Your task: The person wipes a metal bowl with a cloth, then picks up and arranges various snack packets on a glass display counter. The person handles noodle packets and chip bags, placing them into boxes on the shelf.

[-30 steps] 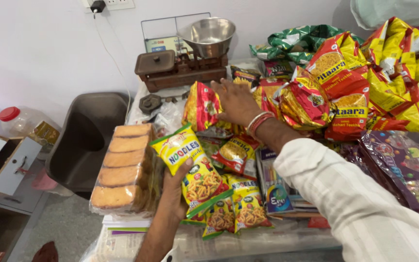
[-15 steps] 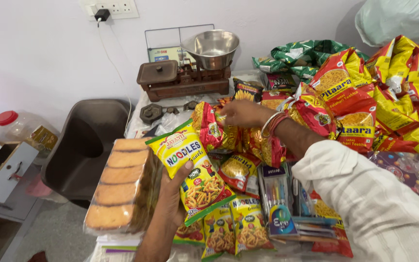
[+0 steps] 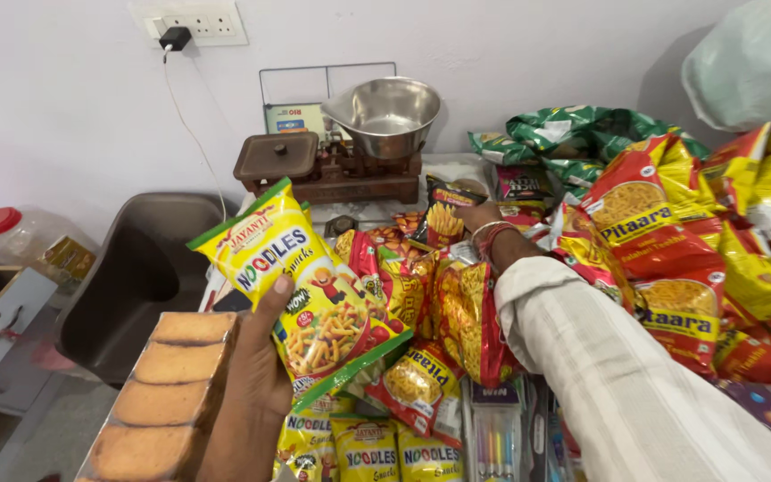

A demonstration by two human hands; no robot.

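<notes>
The left hand (image 3: 256, 375) comes up from the bottom edge with the fingers pointing upward. It is closed around a yellow noodle snack packet (image 3: 301, 286); the thumb presses on the front of the packet and the other fingers are behind it, hidden. The packet stands tilted above the hand, its green top edge leaning to the left.

The right arm, in a white striped sleeve (image 3: 635, 384), stretches forward over the desk. The right hand (image 3: 479, 219) is far ahead of the left one, with red bangles at the wrist. Its fingers rest on a dark chips packet (image 3: 448, 214), but I cannot tell whether they grip it or only touch it.

Just left of the left hand lies a wrapped pack of rusks (image 3: 162, 393). Below the held packet more small yellow packets (image 3: 368, 451) lie. Beyond the right hand stands a balance scale with a steel bowl (image 3: 385, 112).
</notes>
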